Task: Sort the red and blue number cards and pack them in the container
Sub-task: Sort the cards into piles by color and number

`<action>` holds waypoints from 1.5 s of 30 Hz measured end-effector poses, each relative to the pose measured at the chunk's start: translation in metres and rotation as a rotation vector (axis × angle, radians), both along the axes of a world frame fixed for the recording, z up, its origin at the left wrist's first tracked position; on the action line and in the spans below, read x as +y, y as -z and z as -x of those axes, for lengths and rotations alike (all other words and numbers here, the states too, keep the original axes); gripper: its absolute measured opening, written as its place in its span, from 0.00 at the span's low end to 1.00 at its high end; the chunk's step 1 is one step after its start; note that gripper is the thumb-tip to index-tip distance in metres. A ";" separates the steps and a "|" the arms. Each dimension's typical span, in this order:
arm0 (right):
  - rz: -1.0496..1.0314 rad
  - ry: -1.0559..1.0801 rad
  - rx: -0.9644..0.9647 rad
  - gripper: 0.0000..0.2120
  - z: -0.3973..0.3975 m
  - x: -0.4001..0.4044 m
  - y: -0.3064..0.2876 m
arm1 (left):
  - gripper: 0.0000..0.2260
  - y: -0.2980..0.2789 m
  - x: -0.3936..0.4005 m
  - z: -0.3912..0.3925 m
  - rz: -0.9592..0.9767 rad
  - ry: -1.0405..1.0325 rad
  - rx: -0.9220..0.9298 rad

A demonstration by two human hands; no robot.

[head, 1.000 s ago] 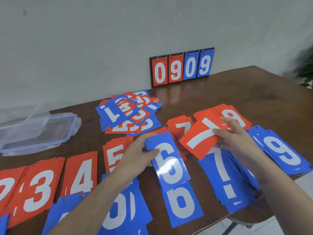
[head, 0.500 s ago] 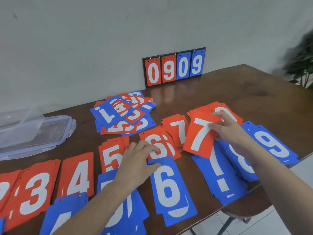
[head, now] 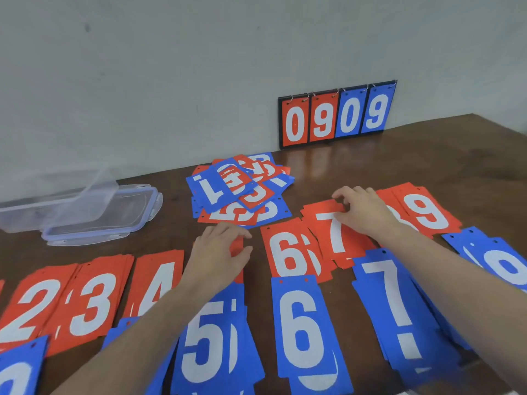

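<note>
Red and blue number cards lie in sorted piles on the brown table. My right hand pinches the top edge of a red 7 card that lies on the red 7 pile. My left hand hovers with loosely curled fingers over the red 5 pile and holds nothing. Between them sits the red 6 pile. In front lie the blue 5, blue 6 and blue 7 piles. An unsorted mixed heap is behind the hands. The clear plastic container stands at the far left.
The container's clear lid lies beside it. A scoreboard reading 0909 leans on the wall. Red 2, 3, 4 piles lie left; the red 9 pile and more blue cards lie right.
My right hand has carried the red 7 card down onto the red 7 pile. My left hand let go of the blue 6 card, now on its pile, and moved up over the red 5 pile.
</note>
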State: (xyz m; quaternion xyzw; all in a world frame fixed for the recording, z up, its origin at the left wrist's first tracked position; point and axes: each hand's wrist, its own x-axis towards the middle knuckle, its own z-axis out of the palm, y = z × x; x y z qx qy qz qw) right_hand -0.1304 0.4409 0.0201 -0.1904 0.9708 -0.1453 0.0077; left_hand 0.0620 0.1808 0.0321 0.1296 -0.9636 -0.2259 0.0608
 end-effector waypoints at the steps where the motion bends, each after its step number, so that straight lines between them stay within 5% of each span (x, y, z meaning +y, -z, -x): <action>1: -0.009 0.002 0.021 0.21 0.001 -0.001 0.000 | 0.12 0.001 -0.003 0.001 -0.001 -0.012 0.003; 17: 0.232 -0.218 -0.032 0.11 0.032 -0.077 -0.012 | 0.16 0.002 -0.069 0.065 -0.081 -0.168 0.017; 25: 0.249 -0.323 -0.094 0.12 0.046 -0.133 -0.015 | 0.29 0.010 -0.109 0.100 -0.126 -0.229 -0.056; 32: 0.274 -0.419 -0.094 0.10 0.055 -0.177 -0.007 | 0.31 0.032 -0.132 0.099 0.008 0.020 -0.166; 41: 0.248 -0.427 -0.030 0.14 0.076 -0.217 -0.002 | 0.28 0.033 -0.131 0.089 -0.141 -0.093 -0.066; 45: -0.012 -0.583 -0.015 0.25 0.079 -0.229 0.001 | 0.24 0.034 -0.130 0.087 -0.077 -0.087 -0.043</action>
